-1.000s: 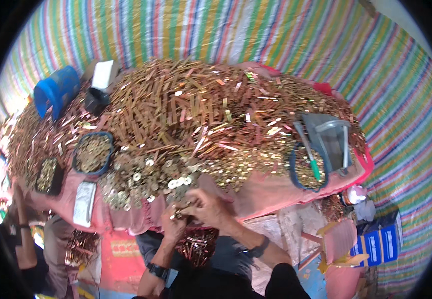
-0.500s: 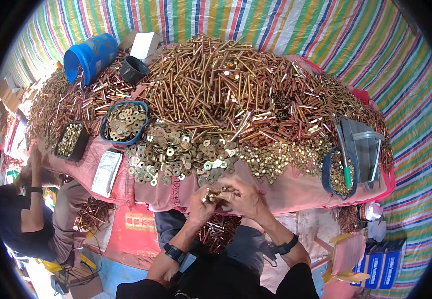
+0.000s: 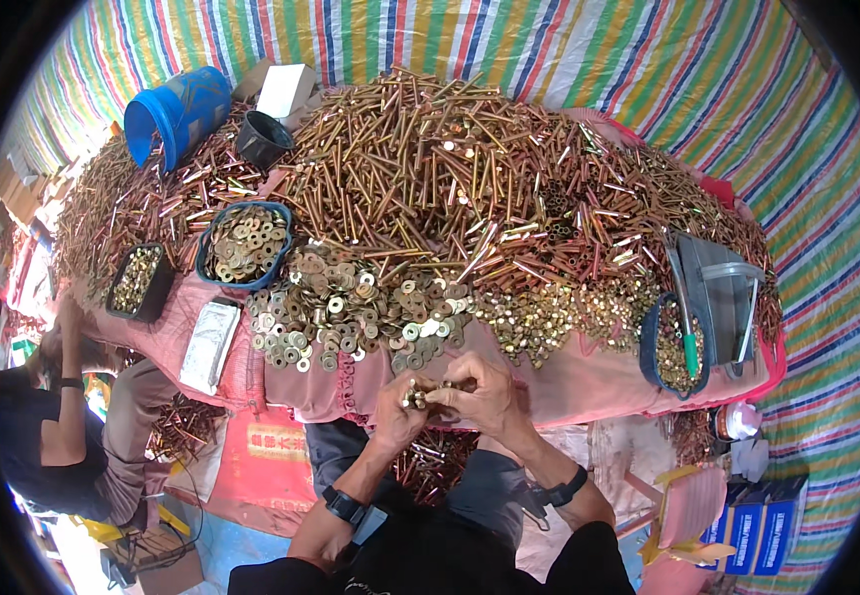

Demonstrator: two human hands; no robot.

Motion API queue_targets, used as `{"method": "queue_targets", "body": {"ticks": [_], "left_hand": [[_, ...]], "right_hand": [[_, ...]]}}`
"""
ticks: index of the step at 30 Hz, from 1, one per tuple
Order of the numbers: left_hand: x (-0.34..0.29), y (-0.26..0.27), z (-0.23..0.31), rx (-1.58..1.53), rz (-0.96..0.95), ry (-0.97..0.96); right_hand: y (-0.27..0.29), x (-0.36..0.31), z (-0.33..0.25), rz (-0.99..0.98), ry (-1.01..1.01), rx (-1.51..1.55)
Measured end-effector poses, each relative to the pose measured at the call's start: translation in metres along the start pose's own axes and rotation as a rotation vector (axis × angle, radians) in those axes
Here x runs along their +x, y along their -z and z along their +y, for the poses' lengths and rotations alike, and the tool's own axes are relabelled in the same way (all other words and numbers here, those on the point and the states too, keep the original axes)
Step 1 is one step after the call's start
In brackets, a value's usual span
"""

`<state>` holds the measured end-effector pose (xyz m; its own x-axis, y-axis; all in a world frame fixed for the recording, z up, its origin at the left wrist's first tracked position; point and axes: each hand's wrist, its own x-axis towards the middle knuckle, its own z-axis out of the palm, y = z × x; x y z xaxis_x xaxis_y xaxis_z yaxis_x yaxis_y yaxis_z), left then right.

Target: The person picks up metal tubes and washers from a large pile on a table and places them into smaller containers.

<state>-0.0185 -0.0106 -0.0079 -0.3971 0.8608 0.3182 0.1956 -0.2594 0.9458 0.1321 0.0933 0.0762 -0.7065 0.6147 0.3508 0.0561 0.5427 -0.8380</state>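
Note:
In front of my lap, my left hand [image 3: 397, 413] is closed round a small bunch of brass-coloured bolts [image 3: 414, 399], their ends showing between the fingers. Right beside it, my right hand [image 3: 487, 397] is closed, its fingertips pinched at the bunch. Small metal pieces partly show in its curled fingers, too small to name. Just beyond both hands lies a heap of flat washers [image 3: 336, 309]. A spread of small brass-coloured nuts [image 3: 539, 322] adjoins it on the right. Behind them rises a big mound of long coppery bolts or tubes [image 3: 400, 183].
A blue tub of washers [image 3: 246, 245], a black tray of nuts [image 3: 135, 282] and a silver packet [image 3: 210, 345] lie left. Right are a nut-filled tub [image 3: 676, 372] and a grey dustpan [image 3: 723, 297]. A blue bucket [image 3: 187, 114] lies tipped behind. Another person [image 3: 63, 426] sits left.
My right hand's fingers have shifted slightly and curled more against the bunch. My left hand stays nearly in place, still holding the bolts.

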Motion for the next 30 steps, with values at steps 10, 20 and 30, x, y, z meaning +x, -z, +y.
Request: {"method": "queue_targets", "body": {"ticks": [10, 20, 30], "left_hand": [[0.004, 0.001, 0.007, 0.014, -0.053, -0.046], [0.002, 0.002, 0.012, -0.160, -0.065, 0.305], [0.001, 0.000, 0.017, -0.110, -0.004, 0.193]], "right_hand": [[-0.006, -0.013, 0.004, 0.153, -0.009, -0.102], [0.011, -0.017, 0.025, -0.123, -0.564, 0.006], [-0.006, 0.022, 0.062, 0.250, -0.253, -0.519]]}}
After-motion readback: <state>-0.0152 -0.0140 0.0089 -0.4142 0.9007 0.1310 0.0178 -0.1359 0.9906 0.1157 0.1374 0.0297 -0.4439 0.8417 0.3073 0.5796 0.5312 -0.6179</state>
